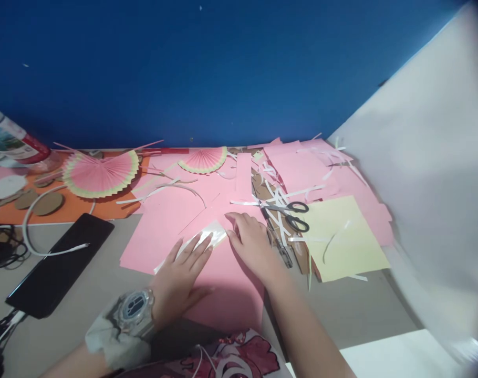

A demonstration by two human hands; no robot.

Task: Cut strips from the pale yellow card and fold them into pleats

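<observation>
My left hand (pixel 187 270) lies flat with fingers spread over a glossy whitish strip (pixel 214 229), whose kind I cannot make out. The strip slants across a large sheet of pink paper (pixel 152 236), and my fingers cover part of it. My right hand (pixel 250 244) rests on the pink paper at the strip's upper right end. Its thumb and index finger are apart, with the thumb close to the strip's end. Right of this hand lie scissors (pixel 292 208) with black handles, and a dark utility knife (pixel 280 244) is partly hidden.
Two pink-and-yellow folded paper fans (pixel 101 176) stand at the back. Yellow paper (pixel 341 236) and paper scraps (pixel 278 197) lie right. A black phone (pixel 61 265), a white cable (pixel 26 226), cardboard discs (pixel 48 203) and a bottle (pixel 18 139) are left. A blue wall (pixel 223 73) bounds the back.
</observation>
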